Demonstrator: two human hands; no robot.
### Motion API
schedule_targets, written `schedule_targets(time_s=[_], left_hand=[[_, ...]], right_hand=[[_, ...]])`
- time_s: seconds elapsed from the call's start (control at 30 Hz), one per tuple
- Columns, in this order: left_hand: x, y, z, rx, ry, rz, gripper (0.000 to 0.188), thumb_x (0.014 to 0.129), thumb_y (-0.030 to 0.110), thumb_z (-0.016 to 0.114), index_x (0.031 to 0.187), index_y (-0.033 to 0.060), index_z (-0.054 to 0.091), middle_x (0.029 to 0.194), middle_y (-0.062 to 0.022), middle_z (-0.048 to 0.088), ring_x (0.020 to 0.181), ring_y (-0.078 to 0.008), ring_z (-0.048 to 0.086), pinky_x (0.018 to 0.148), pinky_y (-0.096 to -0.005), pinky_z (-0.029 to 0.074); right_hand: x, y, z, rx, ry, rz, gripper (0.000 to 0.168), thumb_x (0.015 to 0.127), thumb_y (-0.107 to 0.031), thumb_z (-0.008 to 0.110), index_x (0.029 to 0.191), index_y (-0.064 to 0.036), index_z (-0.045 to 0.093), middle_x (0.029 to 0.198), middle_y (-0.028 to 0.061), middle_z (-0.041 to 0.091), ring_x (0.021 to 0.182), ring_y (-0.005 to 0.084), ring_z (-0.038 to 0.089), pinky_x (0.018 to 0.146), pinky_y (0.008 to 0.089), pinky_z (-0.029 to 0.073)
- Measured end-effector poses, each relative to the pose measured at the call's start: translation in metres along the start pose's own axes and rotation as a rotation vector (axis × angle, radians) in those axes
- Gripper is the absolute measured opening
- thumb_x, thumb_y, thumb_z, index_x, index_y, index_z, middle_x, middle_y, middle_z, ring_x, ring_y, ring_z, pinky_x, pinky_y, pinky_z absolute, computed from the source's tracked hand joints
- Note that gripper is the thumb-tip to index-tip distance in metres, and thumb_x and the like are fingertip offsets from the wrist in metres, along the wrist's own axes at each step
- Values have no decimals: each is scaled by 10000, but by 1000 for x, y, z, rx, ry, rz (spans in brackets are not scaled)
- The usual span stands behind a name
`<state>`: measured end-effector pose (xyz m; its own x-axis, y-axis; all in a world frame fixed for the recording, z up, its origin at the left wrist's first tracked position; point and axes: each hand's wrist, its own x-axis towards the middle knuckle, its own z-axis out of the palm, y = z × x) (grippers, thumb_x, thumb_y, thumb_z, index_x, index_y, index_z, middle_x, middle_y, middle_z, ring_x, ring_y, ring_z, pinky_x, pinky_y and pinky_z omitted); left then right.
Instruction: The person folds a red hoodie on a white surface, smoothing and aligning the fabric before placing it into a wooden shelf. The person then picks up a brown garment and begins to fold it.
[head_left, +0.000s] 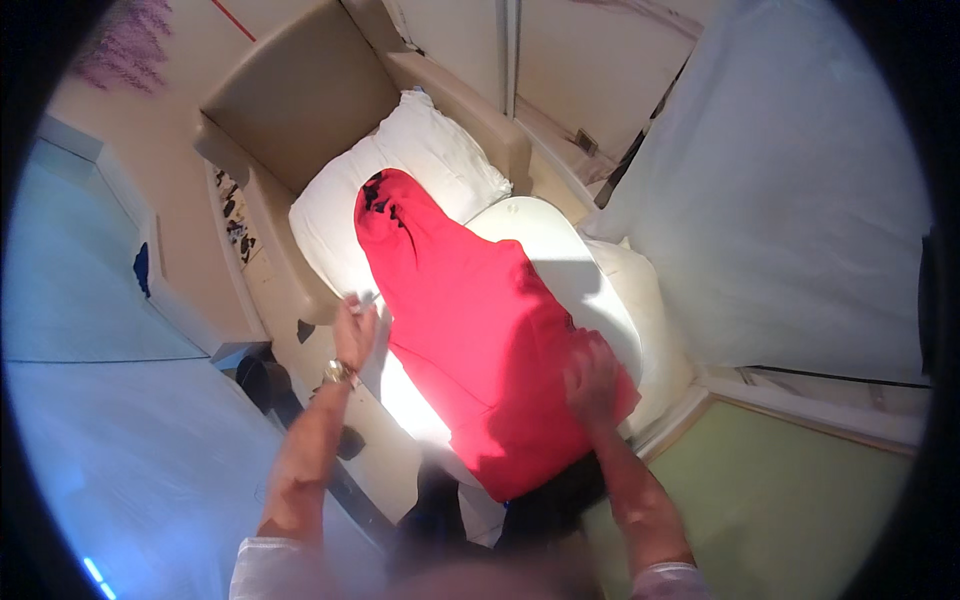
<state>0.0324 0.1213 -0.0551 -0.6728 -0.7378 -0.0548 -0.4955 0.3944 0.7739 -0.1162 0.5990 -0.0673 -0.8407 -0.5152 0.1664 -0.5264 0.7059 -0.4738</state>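
A red garment (465, 315) with a hood at its far end lies spread over a white board with rounded ends (555, 232). Black marks or trim show on the hood, which rests on a white pillow (435, 142). My left hand (355, 330), with a watch at the wrist, is beside the board's left edge; its fingers are bent near a small pale thing, and whether they hold it is unclear. On the lower right part of the garment rests my right hand (594, 379), fingers somewhat bent and partly in shadow.
A beige armchair (300, 82) stands behind and around the pillow. Another pale pillow (645, 300) is right of the board. White sheeting (787, 187) hangs at the right, above a green panel (780, 495). Dark objects (262, 382) lie at the lower left.
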Motion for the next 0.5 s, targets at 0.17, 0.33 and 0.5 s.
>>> schedule_targets(time_s=[0.17, 0.33, 0.5], left_hand=[[141, 18, 10, 121, 136, 221, 745, 954, 366, 764, 1479, -69, 463, 1409, -276, 586, 1179, -346, 643, 967, -423, 540], [222, 31, 19, 196, 52, 153, 647, 954, 382, 752, 1411, -41, 576, 1218, -244, 720, 1038, -306, 723, 900, -407, 570], [207, 72, 27, -18, -83, 141, 332, 1004, 243, 689, 1189, -31, 713, 1045, -208, 761, 938, -272, 738, 829, -372, 569]], right_hand=[[-5, 2, 15, -128, -42, 53, 494, 883, -281, 738, 1333, -126, 604, 1543, 181, 439, 1494, 416, 358, 1199, 651, 289], [-7, -6, 18, -234, -65, 114, 553, 842, -223, 790, 1352, -143, 593, 1568, 179, 414, 1516, 416, 330, 1225, 621, 268], [-8, -9, 16, -215, -26, 105, 591, 839, -189, 798, 1381, -156, 564, 1583, 183, 402, 1520, 427, 320, 1224, 615, 275]])
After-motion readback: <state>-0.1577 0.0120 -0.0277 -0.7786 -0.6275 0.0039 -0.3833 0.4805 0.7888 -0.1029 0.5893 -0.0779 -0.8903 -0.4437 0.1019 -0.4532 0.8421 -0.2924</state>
